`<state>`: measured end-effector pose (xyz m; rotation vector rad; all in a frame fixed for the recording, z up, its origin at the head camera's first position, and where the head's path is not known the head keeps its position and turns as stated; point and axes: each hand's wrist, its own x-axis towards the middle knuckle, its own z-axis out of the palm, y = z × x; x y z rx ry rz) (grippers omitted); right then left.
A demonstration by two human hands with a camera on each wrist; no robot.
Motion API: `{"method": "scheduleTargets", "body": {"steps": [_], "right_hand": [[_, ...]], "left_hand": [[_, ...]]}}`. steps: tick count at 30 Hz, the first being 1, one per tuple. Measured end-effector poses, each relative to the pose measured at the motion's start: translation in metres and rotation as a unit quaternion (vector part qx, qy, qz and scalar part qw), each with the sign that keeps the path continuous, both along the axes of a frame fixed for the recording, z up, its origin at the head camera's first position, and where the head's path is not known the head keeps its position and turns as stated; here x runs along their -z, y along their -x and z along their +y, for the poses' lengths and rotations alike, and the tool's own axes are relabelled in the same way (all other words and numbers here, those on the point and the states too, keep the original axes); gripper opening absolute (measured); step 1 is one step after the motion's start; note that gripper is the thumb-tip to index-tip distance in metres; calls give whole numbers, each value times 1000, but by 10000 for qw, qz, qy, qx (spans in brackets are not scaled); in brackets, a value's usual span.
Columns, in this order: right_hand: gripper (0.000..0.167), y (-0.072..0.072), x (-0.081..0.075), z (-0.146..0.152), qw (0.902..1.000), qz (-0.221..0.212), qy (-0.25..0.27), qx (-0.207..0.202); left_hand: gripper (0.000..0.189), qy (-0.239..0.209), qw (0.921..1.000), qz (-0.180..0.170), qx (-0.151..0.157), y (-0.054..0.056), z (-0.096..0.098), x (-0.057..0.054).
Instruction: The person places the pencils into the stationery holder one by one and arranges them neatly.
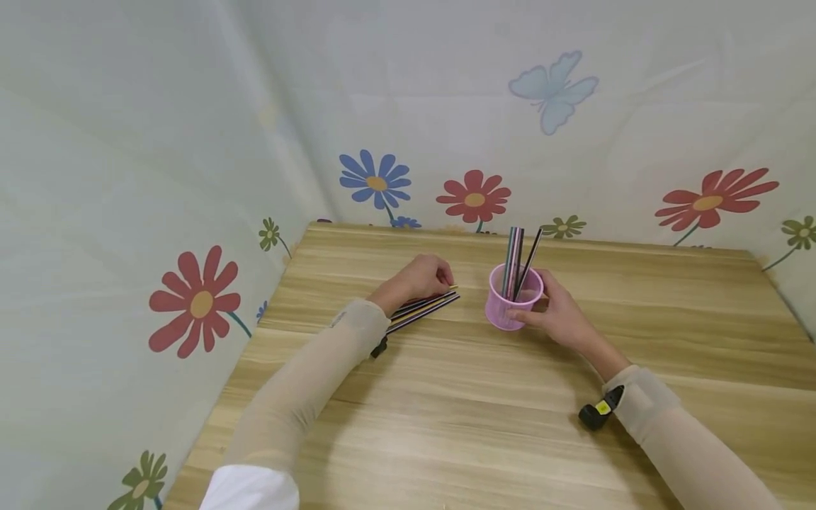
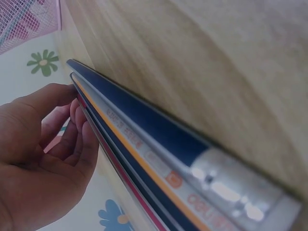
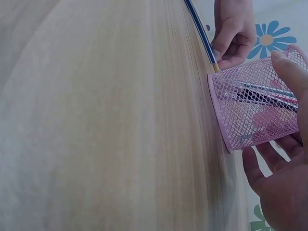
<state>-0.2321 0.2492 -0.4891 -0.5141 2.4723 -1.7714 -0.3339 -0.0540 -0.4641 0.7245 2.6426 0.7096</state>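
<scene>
Several striped pencils lie side by side on the wooden table. In the left wrist view, the nearest pencil is dark blue and silver with a metal ferrule. My left hand is at their far ends, its bent fingers pinching a pencil on the far side of the row; the fingertips are partly hidden. A pink mesh pen holder stands upright to the right. Around its right side my right hand grips it, thumb in front and fingers behind. Several pencils lean inside the holder.
The wooden table meets a pale wall covering printed with flowers and a butterfly along its back edge. Another stretch of this covering borders the left side. Small black cameras are strapped at the wrists.
</scene>
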Motion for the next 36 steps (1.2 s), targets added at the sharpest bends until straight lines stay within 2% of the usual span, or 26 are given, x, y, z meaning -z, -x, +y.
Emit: {"method": "scheduleTargets", "body": {"steps": [7, 15, 24, 36], "right_hand": [[85, 2, -3, 0, 10000, -36, -33, -9], [84, 1, -2, -1, 10000, 35, -64, 1], [84, -2, -2, 0, 9999, 16, -80, 63], [83, -3, -2, 0, 10000, 39, -59, -9]], "left_hand": [[4, -23, 9999, -56, -87, 0, 1, -3], [3, 1, 10000, -14, -93, 0, 0, 0], [4, -46, 9998, -137, -134, -4, 1, -4], [5, -85, 9998, -148, -135, 0, -1, 2]]}}
